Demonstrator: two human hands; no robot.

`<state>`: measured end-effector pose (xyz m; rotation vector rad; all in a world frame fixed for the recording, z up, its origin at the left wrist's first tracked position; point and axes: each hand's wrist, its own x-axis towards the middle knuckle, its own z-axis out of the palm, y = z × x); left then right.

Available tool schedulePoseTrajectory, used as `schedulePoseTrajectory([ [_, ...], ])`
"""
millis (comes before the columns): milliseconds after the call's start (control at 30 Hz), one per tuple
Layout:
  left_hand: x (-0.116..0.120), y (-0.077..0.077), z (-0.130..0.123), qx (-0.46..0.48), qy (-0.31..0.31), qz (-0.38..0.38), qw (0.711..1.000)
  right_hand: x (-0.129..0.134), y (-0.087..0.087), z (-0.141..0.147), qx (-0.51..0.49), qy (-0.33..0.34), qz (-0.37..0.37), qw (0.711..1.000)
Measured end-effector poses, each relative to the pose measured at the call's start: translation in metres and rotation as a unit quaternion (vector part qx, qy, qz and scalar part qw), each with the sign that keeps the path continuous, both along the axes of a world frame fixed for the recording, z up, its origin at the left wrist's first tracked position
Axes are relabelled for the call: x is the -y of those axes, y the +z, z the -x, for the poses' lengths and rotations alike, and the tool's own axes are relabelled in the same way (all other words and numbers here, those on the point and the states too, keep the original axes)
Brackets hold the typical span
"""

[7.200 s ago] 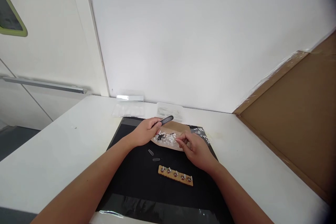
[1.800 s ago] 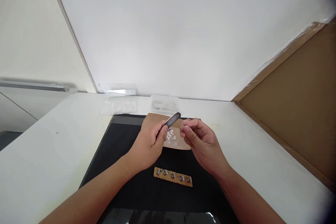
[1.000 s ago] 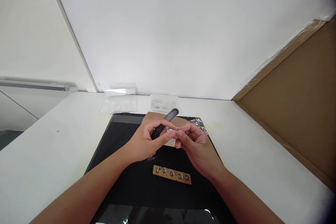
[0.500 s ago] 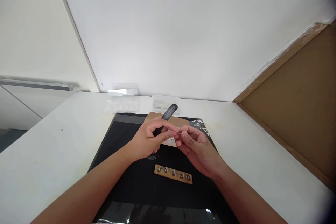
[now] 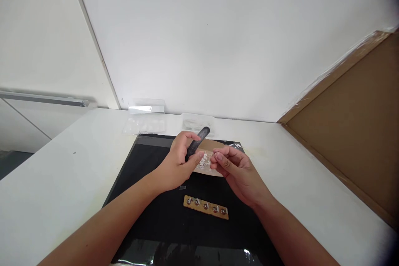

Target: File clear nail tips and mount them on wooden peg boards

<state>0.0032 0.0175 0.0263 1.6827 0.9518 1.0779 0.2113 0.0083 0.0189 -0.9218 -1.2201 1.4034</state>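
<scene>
My left hand (image 5: 177, 162) is curled round the lower part of a black nail file (image 5: 199, 139), its round end pointing up and to the right. The index finger lies along the file and the thumb reaches out to the right. Just across from it, my right hand (image 5: 233, 170) is closed in a pinch; what sits between the fingertips is too small to make out. Beneath both hands is a brown card (image 5: 212, 146) with small white pieces (image 5: 204, 161) on it. Nearer me lies a tan strip (image 5: 205, 207) bearing several round, shiny pieces with pale tips.
A black mat (image 5: 149, 220) covers the middle of the white table (image 5: 71, 174). A small clear piece (image 5: 182, 188) rests on it. Along the back stand a clear plastic tray (image 5: 145, 125) and a shallow clear box (image 5: 198, 122). A cardboard panel (image 5: 349, 120) borders the right side.
My hands have come apart at the fingertips. The left index finger has lifted onto the nail file, uncovering the white pieces on the card. My right hand keeps its pinch.
</scene>
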Motion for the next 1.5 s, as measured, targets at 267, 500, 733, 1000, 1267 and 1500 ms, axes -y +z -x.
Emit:
schedulePoseTrajectory([
  [267,0.008,0.006,-0.003,0.052,-0.101,0.188,0.976,0.005,-0.004,0.008,0.116,-0.111,-0.198,0.967],
  [500,0.005,0.009,0.0,0.039,-0.172,0.193,0.965,0.005,-0.011,0.006,0.143,-0.155,-0.202,0.956],
  [733,0.003,0.002,-0.012,0.136,-0.144,0.187,0.962,0.004,-0.016,0.005,0.246,-0.213,-0.259,0.909],
  [1000,0.007,0.006,-0.018,0.127,-0.156,0.191,0.961,0.0,-0.014,0.001,0.298,-0.217,-0.248,0.896],
  [1267,0.009,0.012,-0.016,0.077,-0.141,0.176,0.971,0.001,-0.014,-0.004,0.292,-0.198,-0.262,0.898],
  [1500,0.01,0.015,-0.015,0.02,-0.093,0.156,0.983,0.002,-0.015,-0.005,0.27,-0.209,-0.304,0.89],
])
